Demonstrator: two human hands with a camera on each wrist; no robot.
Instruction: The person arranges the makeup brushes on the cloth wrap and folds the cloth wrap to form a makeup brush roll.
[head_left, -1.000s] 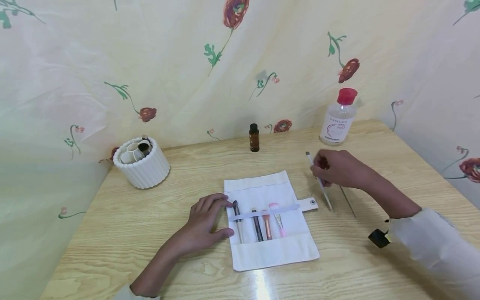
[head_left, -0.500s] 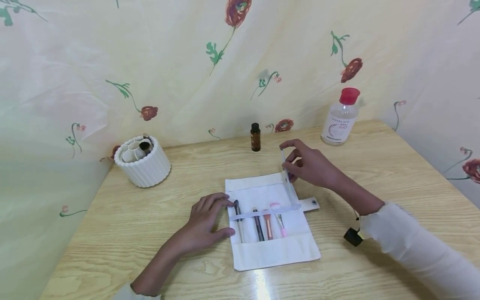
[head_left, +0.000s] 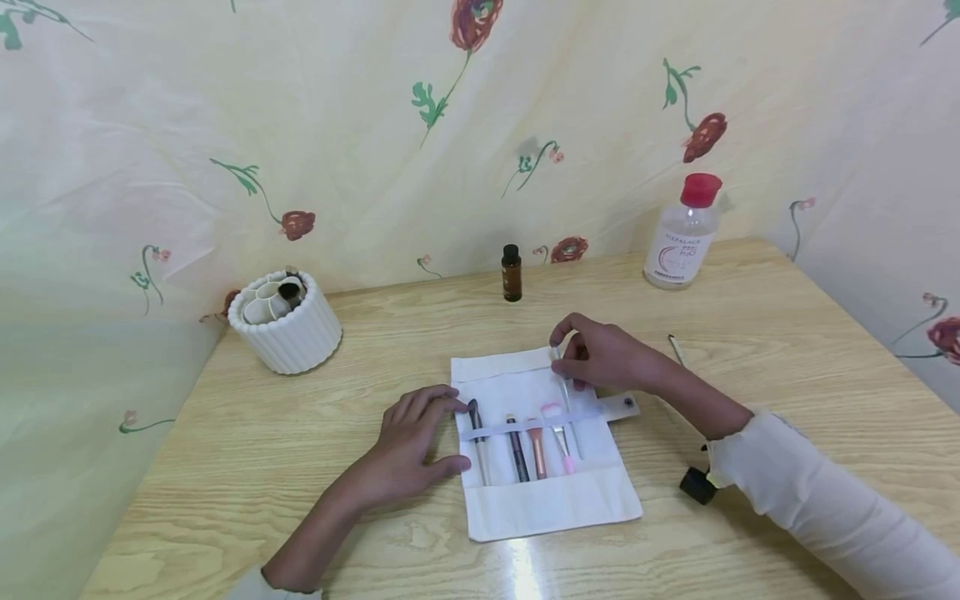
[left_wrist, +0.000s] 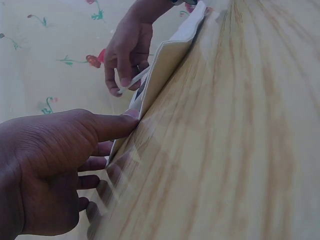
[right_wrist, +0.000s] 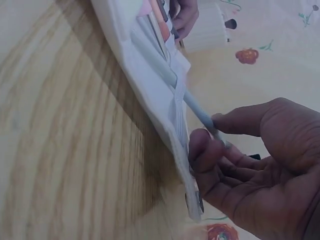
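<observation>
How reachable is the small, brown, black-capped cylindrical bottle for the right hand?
Probably no, not without letting go: the right hand pinches a slim pale brush. Otherwise the way to the bottle looks free.

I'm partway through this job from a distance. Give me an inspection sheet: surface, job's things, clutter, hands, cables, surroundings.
Surface: wood-grain table, with a bright reflection at the near edge.
Job's things: white brush roll lying open, four brushes under its elastic band; a thin brush also passes under it.
Clutter: white ribbed holder, small brown bottle, red-capped bottle; another slender brush, partly hidden by the right forearm.
Hands: left hand rests at the roll's left edge; right hand pinches the thin brush.
Cables: nothing seen; a small black object is beside the right sleeve.
Surroundings: pale floral backdrop.
</observation>
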